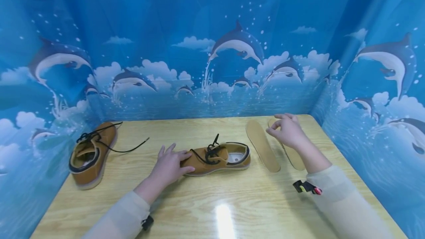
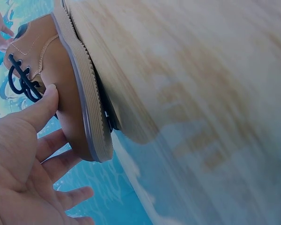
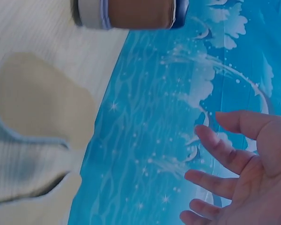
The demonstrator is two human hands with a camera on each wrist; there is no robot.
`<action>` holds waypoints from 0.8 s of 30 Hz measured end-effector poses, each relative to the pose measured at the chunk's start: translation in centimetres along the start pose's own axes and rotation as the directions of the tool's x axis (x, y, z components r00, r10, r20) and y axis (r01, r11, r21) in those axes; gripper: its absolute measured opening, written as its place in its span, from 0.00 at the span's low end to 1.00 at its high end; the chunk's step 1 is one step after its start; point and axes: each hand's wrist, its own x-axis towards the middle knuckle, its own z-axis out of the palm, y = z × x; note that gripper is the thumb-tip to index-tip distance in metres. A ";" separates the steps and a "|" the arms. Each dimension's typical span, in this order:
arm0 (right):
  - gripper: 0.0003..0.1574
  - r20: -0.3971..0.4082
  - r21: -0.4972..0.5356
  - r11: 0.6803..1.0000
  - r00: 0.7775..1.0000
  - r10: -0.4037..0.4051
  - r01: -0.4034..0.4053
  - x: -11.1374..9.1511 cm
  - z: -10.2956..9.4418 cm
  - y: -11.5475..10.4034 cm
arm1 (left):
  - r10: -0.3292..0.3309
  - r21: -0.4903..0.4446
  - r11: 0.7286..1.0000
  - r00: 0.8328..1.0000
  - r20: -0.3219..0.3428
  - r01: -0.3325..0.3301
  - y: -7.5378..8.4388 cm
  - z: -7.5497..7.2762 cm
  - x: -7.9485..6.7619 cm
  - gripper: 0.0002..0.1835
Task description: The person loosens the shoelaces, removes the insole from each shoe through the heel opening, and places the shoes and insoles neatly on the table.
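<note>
A brown lace-up shoe (image 1: 199,163) with black laces lies sole-down mid-table, its toe to the left and its opening to the right. My left hand (image 1: 170,163) holds the toe, thumb on the near side and fingers across the far side; the left wrist view shows the thumb (image 2: 49,101) on the brown upper. Over the far end of the right-hand tan insole (image 1: 293,156) hovers my right hand (image 1: 287,132). Its fingers are spread and loosely bent with nothing between them, as the right wrist view shows. Another insole (image 1: 263,146) lies beside it, nearer the shoe.
A second brown shoe (image 1: 96,161) stands at the table's left edge, one black lace (image 1: 132,149) trailing to the right. Blue dolphin-print curtain (image 1: 159,28) hangs behind the wooden table (image 1: 199,202) and along both sides.
</note>
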 end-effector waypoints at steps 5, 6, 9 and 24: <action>0.15 0.020 0.041 0.999 0.999 -0.030 0.029 -0.2 1.1 -0.9 | 0.003 -0.001 1.000 1.000 -0.006 -0.003 0.0 0.0 -0.1 0.34; 0.14 0.021 0.045 0.998 0.999 -0.042 0.041 -0.2 1.3 -1.1 | 0.004 0.000 1.000 1.000 -0.007 -0.004 0.0 0.0 -0.1 0.34; 0.13 0.018 0.054 0.996 0.997 -0.074 0.072 -0.2 2.0 -1.4 | 0.005 0.002 1.000 1.000 -0.005 -0.005 0.0 0.0 -0.1 0.34; 0.09 0.009 0.081 0.983 0.986 -0.165 0.164 0.1 5.7 -2.4 | 0.004 0.006 1.000 1.000 -0.003 -0.004 0.2 -0.1 -0.3 0.34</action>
